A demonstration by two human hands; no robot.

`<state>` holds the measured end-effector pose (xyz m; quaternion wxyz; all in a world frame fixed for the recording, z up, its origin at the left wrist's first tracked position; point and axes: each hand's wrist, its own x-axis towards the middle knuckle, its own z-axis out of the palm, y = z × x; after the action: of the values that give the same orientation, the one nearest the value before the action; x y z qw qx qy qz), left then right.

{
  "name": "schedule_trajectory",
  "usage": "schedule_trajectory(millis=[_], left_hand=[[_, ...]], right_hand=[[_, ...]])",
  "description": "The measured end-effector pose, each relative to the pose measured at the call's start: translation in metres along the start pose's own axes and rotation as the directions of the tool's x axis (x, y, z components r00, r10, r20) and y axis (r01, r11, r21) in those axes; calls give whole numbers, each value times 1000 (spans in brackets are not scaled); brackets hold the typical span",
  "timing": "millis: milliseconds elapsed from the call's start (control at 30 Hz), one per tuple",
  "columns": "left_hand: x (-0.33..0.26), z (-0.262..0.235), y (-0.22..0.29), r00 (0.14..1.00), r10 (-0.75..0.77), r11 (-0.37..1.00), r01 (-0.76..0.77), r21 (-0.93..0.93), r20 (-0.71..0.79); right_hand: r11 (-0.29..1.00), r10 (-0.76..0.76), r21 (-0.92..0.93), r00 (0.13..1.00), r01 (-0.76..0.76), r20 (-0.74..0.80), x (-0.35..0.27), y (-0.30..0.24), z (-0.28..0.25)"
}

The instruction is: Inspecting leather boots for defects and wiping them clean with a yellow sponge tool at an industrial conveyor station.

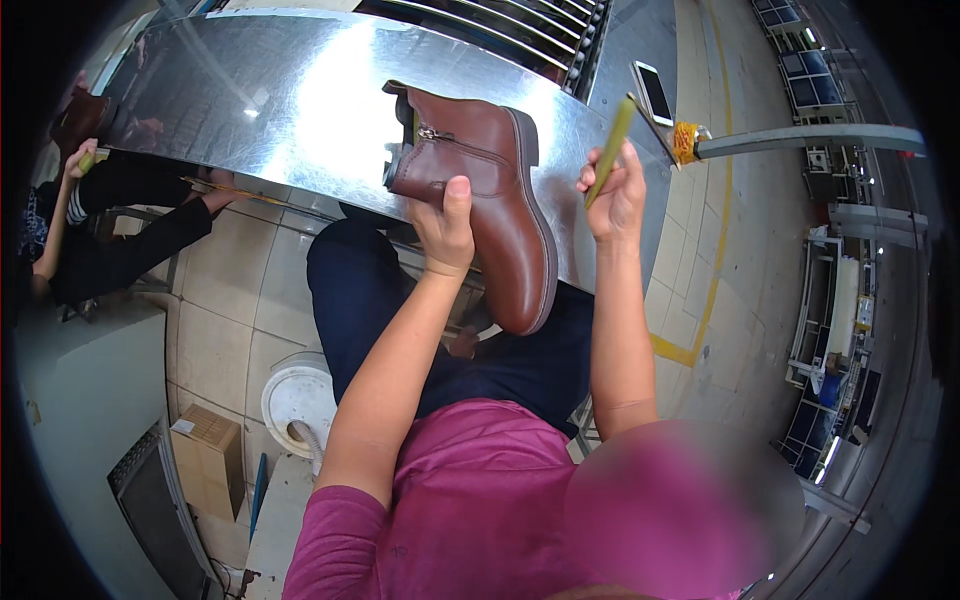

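Note:
A brown leather ankle boot [500,200] with a side zip and dark sole lies tilted, its toe pointing down toward my lap. My left hand [445,228] grips it at the shaft and instep, thumb on the leather and the other fingers partly hidden beneath. To the right of the sole, my right hand [614,190] is raised and closed around a slim yellow-green stick-like tool [612,150]. The tool points up and away from me, apart from the boot. Its exact kind cannot be made out.
A shiny metal table [250,90] stretches ahead, with a roller conveyor [500,25] behind it. A phone [653,94] lies at the right. A metal bar [800,142] juts in from the right. Another person's hand [80,160] is at the far left, near a brown boot [78,118].

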<state>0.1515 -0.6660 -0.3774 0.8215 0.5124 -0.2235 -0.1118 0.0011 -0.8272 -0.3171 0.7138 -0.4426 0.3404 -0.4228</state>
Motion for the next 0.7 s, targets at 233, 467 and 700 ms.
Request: schedule_trajectory(millis=[233,467,700], left_hand=[[2,3,0,999,33,999,-33,14,-6],[2,1,6,1000,-24,999,24,-26,2],[-3,-1,-3,1000,1,996,-3,89,30]], right_hand=[[986,-139,-67,976,152,166,31,-24,68],[972,-225,103,965,213,134,60,-8,126],[950,-280,188,947,249,160,63,13,123]])
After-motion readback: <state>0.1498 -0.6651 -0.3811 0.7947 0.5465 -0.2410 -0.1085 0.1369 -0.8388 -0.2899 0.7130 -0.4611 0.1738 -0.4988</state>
